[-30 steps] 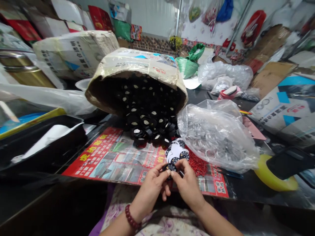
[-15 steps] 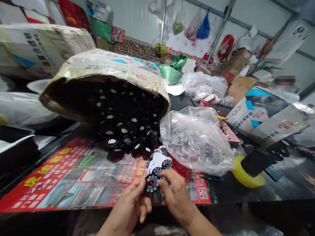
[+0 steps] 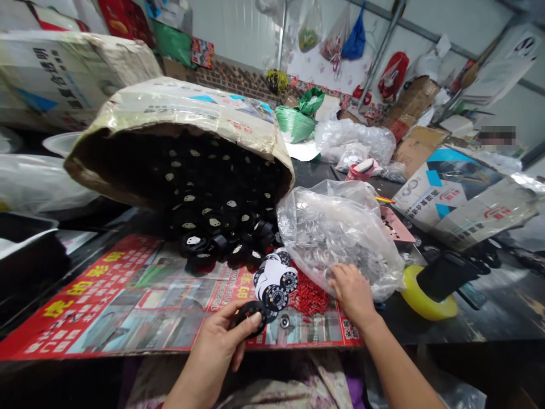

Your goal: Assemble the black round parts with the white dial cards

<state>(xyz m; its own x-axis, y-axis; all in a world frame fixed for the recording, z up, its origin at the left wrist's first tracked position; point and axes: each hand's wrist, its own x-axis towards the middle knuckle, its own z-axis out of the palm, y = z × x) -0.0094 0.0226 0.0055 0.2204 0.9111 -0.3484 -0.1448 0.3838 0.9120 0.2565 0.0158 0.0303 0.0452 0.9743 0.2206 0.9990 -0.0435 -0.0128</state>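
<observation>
My left hand [image 3: 221, 335] grips a small black round dial case [image 3: 251, 318] near the table's front edge, thumb across its top. My right hand [image 3: 351, 289] is at the near side of a clear plastic bag [image 3: 340, 227] full of transparent round discs; its fingers are curled together at the discs, and what they pinch is hidden. Between the hands lie printed black-and-white dial cards [image 3: 276, 296] and a heap of tiny red pointers [image 3: 310, 295]. A small round metallic-looking piece [image 3: 284, 321] rests on the sheet to the right of the dial case.
A tipped carton [image 3: 183, 108] spills many black round cases [image 3: 213, 221] onto a red printed sheet [image 3: 106, 295]. To the right are a yellow tape roll [image 3: 426, 298] with a dark phone-like object [image 3: 447, 275] on it, and another carton [image 3: 460, 196]. A black tray [image 3: 29, 267] is at left.
My right hand has left the dial case and moved right to the bag of clear discs. My left hand has shifted slightly left, keeping the dial case, whose printed face is now less visible.
</observation>
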